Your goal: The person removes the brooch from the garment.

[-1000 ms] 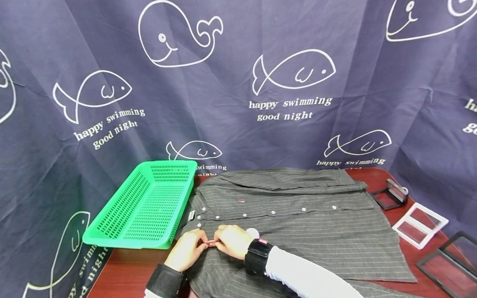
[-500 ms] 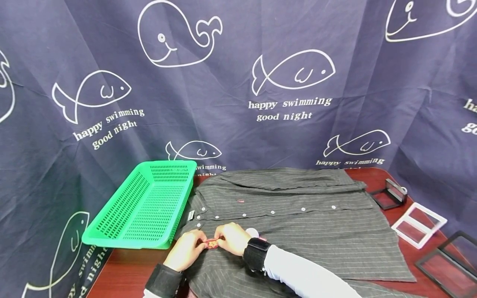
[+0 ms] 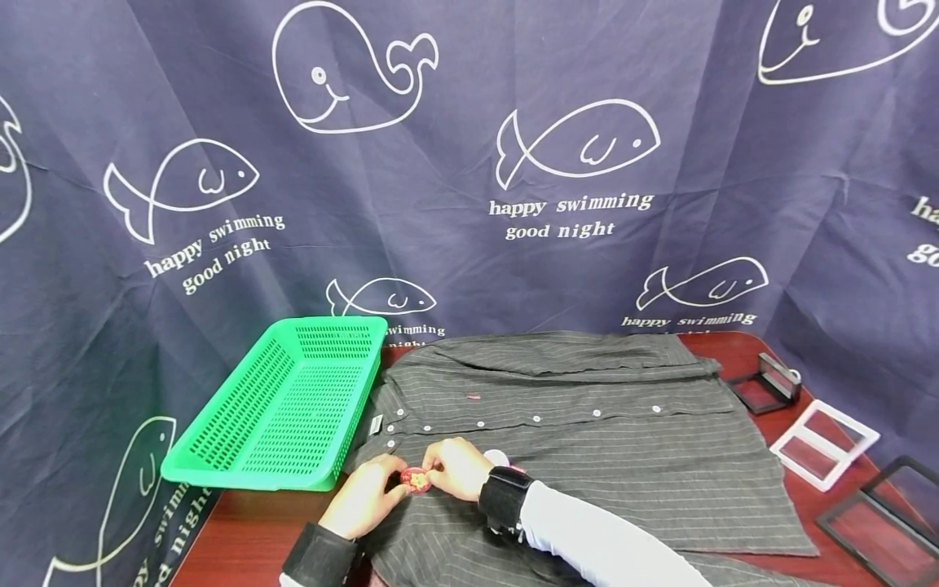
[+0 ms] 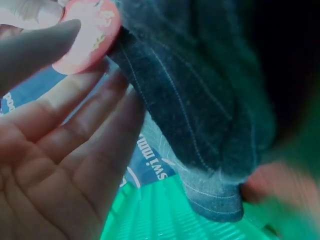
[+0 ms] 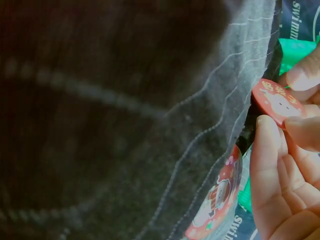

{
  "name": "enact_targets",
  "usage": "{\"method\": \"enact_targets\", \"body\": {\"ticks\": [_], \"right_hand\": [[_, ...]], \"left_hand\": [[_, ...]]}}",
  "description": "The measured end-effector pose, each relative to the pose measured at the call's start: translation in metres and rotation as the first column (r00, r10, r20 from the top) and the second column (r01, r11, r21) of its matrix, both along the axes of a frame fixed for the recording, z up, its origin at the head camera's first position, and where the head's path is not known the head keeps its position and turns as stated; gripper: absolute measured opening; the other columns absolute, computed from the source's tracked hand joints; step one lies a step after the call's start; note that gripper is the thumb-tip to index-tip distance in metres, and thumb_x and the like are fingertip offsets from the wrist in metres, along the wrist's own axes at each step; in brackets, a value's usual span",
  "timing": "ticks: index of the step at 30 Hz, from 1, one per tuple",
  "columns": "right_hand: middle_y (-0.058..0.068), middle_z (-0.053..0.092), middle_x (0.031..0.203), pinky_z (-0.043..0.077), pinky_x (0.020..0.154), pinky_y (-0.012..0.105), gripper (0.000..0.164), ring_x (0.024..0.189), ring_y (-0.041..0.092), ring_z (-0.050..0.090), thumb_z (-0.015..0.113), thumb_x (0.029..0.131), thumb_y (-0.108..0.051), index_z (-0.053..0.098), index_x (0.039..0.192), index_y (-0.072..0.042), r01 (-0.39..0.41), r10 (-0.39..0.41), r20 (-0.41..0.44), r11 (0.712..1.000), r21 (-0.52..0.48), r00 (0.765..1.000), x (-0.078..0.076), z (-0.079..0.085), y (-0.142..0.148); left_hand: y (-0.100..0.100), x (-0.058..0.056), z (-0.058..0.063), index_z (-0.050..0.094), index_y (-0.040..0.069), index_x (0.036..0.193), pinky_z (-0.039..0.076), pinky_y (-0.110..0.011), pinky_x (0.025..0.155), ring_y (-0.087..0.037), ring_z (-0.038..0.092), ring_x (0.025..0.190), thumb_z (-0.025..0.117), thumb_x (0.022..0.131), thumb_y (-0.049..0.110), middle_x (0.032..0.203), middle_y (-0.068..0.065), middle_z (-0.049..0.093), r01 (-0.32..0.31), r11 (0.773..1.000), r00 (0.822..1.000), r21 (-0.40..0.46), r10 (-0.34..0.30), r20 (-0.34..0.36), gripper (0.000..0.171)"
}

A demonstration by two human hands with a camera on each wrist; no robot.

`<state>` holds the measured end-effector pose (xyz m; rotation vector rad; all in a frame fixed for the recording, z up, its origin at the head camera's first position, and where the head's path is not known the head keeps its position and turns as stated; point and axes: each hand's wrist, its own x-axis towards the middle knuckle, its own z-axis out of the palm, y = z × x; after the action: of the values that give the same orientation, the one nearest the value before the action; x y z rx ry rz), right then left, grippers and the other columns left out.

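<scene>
A round red badge (image 3: 416, 481) with yellow print lies between my two hands, over the collar end of a dark pinstriped shirt (image 3: 623, 456). My left hand (image 3: 363, 497) pinches the badge's left edge; in the left wrist view its thumb lies across the badge face (image 4: 95, 42). From the other side my right hand (image 3: 458, 470) pinches the right edge with thumb and fingers. Close to the shirt cloth in the right wrist view, the badge (image 5: 279, 104) shows its printed face. Whether a pin passes through the cloth is hidden.
A second red badge (image 5: 217, 197) with a cartoon figure sits by the cloth. A pale round object (image 3: 496, 458) lies near my right wrist. The green basket (image 3: 275, 481) stands left. Black and white frames (image 3: 827, 443) lie at the table's right edge.
The badge has turned from nearly edge-on to showing its printed face upward. My right fingers have shifted slightly. The shirt and basket stay where they were.
</scene>
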<state>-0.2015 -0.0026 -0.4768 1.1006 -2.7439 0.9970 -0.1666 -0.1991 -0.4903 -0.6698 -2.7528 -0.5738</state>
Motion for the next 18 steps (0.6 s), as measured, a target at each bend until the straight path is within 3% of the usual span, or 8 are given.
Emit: {"method": "enact_targets", "body": {"ticks": [5,9,18], "right_hand": [[-0.001,0.069,0.068,0.039,0.058,0.013,0.006,0.061,-0.001,0.048,0.072,0.074,-0.004,0.068,0.075,-0.009,0.012,-0.012,0.022,1.0,0.003,1.0,0.0,0.002,0.0],[0.0,0.069,0.066,0.038,0.057,0.013,0.006,0.06,-0.001,0.048,0.073,0.074,-0.004,0.068,0.075,-0.008,0.018,-0.018,0.04,1.0,0.008,0.999,0.0,0.002,0.0],[0.0,0.067,0.058,0.035,0.048,0.011,0.007,0.049,-0.007,0.044,0.07,0.076,-0.002,0.067,0.073,-0.007,0.036,-0.032,0.164,0.999,-0.016,0.986,-0.001,-0.002,-0.002]], "left_hand": [[-0.003,0.003,-0.002,0.068,0.007,0.107,0.052,-0.041,0.089,-0.024,0.067,0.102,0.079,0.078,0.023,0.109,-0.008,0.069,0.019,0.999,0.991,-0.04,-0.013,0.136,0.034],[-0.004,0.006,-0.002,0.064,0.001,0.119,0.048,-0.05,0.097,-0.035,0.062,0.116,0.077,0.079,0.029,0.126,-0.021,0.063,0.03,0.998,0.974,-0.063,-0.015,0.226,0.051],[-0.004,0.011,0.007,0.05,-0.015,0.132,0.037,-0.06,0.105,-0.048,0.045,0.132,0.079,0.077,0.037,0.139,-0.034,0.047,0.077,0.995,0.933,-0.059,-0.051,0.356,0.081]]}}
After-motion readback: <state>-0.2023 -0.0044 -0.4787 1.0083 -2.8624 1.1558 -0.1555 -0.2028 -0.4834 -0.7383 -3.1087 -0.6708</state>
